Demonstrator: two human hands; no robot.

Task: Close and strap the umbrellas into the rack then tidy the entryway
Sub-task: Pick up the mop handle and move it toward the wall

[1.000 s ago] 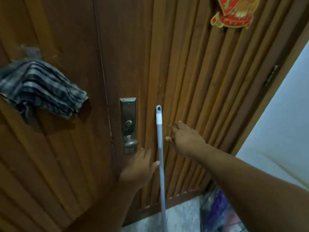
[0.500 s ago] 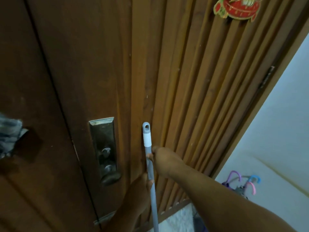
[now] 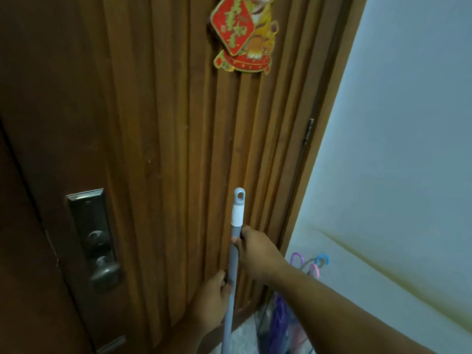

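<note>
A grey pole handle [image 3: 232, 261] with a white collar and a hanging loop at its top stands upright in front of the wooden door. My right hand [image 3: 256, 254] grips it just below the white collar. My left hand [image 3: 213, 300] holds the pole lower down. Its lower end runs out of view at the bottom. Closed umbrellas [image 3: 281, 318] with purple, pink and blue hooked handles [image 3: 310, 265] stand in the corner at the lower right, partly hidden behind my right forearm.
The ribbed wooden door [image 3: 163, 149] fills the view, with a metal lock plate and knob [image 3: 99, 254] at the left. A red and gold paper ornament [image 3: 242, 34] hangs high on it. A pale wall [image 3: 408, 149] rises on the right.
Both hands reached the pole and closed round it. The view swung right, so the checked cloth on the left left the frame and the umbrellas came into sight.
</note>
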